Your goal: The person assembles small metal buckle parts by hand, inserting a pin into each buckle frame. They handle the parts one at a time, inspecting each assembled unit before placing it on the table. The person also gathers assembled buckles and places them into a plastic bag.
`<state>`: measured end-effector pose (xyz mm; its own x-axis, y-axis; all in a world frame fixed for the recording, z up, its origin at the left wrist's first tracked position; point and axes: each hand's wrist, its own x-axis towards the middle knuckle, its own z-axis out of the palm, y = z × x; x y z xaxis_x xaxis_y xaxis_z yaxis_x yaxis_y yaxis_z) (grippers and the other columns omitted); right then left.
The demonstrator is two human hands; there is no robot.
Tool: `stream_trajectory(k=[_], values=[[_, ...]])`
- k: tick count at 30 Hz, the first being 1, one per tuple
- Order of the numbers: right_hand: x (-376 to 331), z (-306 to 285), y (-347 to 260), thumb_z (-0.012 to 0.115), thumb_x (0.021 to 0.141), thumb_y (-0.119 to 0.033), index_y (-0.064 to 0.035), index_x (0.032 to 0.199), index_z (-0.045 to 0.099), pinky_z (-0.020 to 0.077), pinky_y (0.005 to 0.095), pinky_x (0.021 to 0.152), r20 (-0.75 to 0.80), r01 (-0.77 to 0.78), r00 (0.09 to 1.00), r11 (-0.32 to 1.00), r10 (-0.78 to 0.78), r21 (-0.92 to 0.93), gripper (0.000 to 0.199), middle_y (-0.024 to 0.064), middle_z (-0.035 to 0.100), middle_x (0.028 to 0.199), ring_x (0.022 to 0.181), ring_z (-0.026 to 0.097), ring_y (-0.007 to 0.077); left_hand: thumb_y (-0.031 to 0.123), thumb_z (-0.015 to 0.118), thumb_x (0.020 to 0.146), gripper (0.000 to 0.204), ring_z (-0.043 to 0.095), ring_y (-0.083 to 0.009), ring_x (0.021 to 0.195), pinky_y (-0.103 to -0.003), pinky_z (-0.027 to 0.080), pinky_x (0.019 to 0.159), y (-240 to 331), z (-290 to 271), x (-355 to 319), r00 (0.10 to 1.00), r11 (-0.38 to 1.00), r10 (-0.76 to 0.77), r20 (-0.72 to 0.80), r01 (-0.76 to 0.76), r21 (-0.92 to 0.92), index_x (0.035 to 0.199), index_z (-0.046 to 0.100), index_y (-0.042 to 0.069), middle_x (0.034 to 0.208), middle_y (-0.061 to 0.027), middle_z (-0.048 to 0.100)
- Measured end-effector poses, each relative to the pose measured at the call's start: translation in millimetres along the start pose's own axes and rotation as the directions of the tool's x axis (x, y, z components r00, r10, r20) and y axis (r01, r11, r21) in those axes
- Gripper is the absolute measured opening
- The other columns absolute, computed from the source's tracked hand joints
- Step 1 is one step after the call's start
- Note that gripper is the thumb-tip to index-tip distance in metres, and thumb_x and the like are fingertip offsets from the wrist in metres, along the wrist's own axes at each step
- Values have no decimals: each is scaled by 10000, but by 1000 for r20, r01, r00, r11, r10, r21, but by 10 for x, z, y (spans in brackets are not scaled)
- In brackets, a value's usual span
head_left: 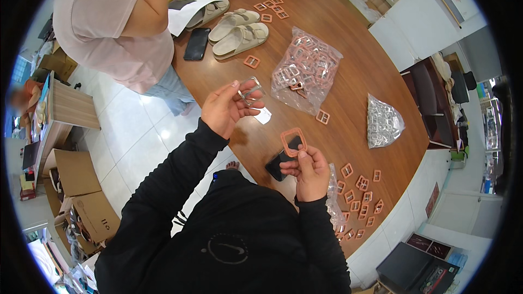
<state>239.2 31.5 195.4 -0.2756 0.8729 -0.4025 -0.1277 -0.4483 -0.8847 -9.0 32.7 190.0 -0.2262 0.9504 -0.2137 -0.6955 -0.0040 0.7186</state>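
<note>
Between the thumb and fingers of my left hand [222,110] is a silver metal buckle [251,92], held up over the table's near edge. My right hand [310,173] pinches an orange square buckle frame [293,141] by its lower right corner. Its middle is an open hole. The two pieces are apart. Under the orange frame a dark phone [277,164] lies on the wooden table, partly hidden by my right hand. A clear bag of orange and silver buckles [306,68] lies ahead, and a smaller bag of silver buckles [383,122] rests to the right.
Several loose orange buckles [362,183] are scattered at the right beside a plastic bag [333,196]. More orange buckles [272,4] lie at the far end. Beige sandals [239,41] and another phone [196,43] sit at the left, near a person in a pink shirt [103,22].
</note>
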Motion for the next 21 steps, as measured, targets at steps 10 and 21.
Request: stream_trajectory(k=[10, 21], values=[[18, 48, 8, 511, 991, -131, 22, 1120, 524, 567, 296, 640, 18, 58, 998, 998, -58, -1, 201, 132, 672, 972, 727, 690, 209, 254, 439, 1011, 374, 648, -333, 1020, -434, 524, 875, 64, -31, 66, 999, 998, -5, 47, 8, -67, 1240, 520, -29, 1147, -207, 638], [58, -27, 92, 516, 987, -142, 21, 1131, 516, 572, 310, 614, 18, 73, 997, 997, -73, -21, 218, 148, 676, 957, 697, 689, 221, 194, 502, 1002, 292, 659, -328, 1005, -441, 539, 882, -19, -132, 139, 996, 993, 78, 50, -73, -96, 1220, 544, 3, 1122, -182, 642]])
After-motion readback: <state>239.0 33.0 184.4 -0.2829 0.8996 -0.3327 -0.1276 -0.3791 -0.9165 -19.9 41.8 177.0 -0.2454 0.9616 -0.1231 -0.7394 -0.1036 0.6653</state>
